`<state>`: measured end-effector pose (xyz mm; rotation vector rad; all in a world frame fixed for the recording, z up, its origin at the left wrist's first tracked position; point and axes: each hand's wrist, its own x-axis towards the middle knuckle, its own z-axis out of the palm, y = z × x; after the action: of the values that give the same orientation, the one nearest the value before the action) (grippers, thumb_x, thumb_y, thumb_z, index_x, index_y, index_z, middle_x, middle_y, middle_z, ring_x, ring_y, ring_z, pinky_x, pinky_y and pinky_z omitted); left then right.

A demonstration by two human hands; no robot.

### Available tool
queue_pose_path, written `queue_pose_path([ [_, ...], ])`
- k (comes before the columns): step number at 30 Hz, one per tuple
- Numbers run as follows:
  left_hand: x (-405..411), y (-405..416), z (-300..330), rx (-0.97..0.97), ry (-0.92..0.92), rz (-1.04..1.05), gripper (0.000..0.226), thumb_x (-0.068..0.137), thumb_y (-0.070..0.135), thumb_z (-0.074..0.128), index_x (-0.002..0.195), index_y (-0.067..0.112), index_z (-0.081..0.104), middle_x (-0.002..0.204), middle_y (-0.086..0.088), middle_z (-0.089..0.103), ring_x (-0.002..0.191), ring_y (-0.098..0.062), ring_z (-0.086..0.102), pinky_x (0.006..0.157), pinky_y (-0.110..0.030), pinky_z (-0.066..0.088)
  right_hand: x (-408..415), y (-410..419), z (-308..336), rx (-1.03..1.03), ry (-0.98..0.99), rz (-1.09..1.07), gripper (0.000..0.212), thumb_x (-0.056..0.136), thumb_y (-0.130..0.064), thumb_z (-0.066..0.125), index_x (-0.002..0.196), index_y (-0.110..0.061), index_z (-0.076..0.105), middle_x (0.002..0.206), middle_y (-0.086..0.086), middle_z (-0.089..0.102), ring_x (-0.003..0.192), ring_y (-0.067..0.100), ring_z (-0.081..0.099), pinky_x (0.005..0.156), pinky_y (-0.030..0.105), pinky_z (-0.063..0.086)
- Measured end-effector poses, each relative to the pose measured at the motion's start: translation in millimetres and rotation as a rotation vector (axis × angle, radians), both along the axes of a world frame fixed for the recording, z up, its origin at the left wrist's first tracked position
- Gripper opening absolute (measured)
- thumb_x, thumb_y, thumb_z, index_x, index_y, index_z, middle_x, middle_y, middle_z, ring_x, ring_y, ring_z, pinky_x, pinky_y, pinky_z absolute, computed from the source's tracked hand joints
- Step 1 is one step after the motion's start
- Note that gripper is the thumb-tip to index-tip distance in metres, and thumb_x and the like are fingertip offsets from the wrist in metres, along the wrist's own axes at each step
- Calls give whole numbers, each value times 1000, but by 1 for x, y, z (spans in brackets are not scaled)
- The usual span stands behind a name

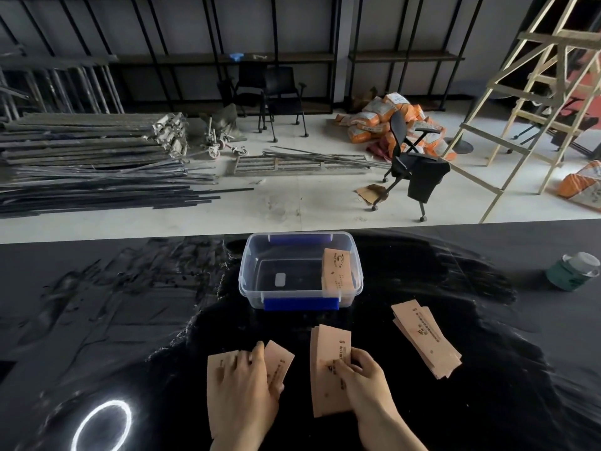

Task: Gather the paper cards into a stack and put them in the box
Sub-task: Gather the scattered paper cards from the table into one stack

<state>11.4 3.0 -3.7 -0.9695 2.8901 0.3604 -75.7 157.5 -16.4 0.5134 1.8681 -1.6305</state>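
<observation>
- Left hand (242, 380) lies flat, fingers spread, pressing 2 cards (276, 359) on the counter (97, 320).
- Right hand (362, 372) pinches a card stack (328, 349).
- Another stack (426, 340) lies right.
- Box (300, 271) holds cards.

- left hand (242, 382): bare, no glove, no rings visible
- right hand (364, 375): bare too, no watch or band
- both forearms, bottom centre of frame: no sleeves showing

Left hand (245, 382) lies flat, fingers spread; right hand (361, 374) curls, fingertips down.
</observation>
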Motion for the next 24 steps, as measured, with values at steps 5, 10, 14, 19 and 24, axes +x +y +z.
queue_pose_path([
  [5, -7, 3, 7, 4, -33, -31, 69, 83, 46, 70, 143, 35, 39, 127, 11, 65, 123, -13, 58, 108, -32, 40, 3, -2, -1, 28, 10, 25, 14, 102, -9, 62, 108, -20, 68, 107, 9, 76, 97, 29, 72, 80, 43, 59],
  [10, -18, -5, 0, 499, 265, 190, 30, 86, 25, 75, 113, 33, 64, 92, 15, 69, 90, -5, 67, 76, -25, 53, 3, -1, 3, 24, 0, 56, 14, 102, -8, 61, 99, -12, 74, 100, 14, 78, 93, 33, 73, 83, 47, 61],
  [14, -27, 1, 5, 780, 429, 341, 14, 88, 20, 75, 93, 30, 68, 90, 8, 75, 87, -7, 69, 73, -23, 51, 3, -5, 8, -15, -30, 55, 11, 100, -6, 65, 100, -14, 72, 101, 14, 78, 94, 31, 74, 87, 50, 62],
  [19, -28, 3, 1, 981, 419, 341, 20, 91, 15, 73, 110, 20, 72, 101, 2, 78, 95, -12, 72, 80, -26, 54, -1, -8, 20, 44, 25, 82, 18, 102, -10, 62, 99, -27, 69, 103, 5, 75, 96, 23, 72, 85, 42, 62],
  [24, -22, 0, -5, 1021, 383, 245, 19, 94, 17, 69, 111, 25, 71, 107, 3, 78, 98, -7, 71, 82, -13, 53, -1, -11, 21, -1, -13, 171, 17, 102, -10, 62, 103, -16, 78, 97, 9, 81, 92, 25, 74, 83, 42, 60],
])
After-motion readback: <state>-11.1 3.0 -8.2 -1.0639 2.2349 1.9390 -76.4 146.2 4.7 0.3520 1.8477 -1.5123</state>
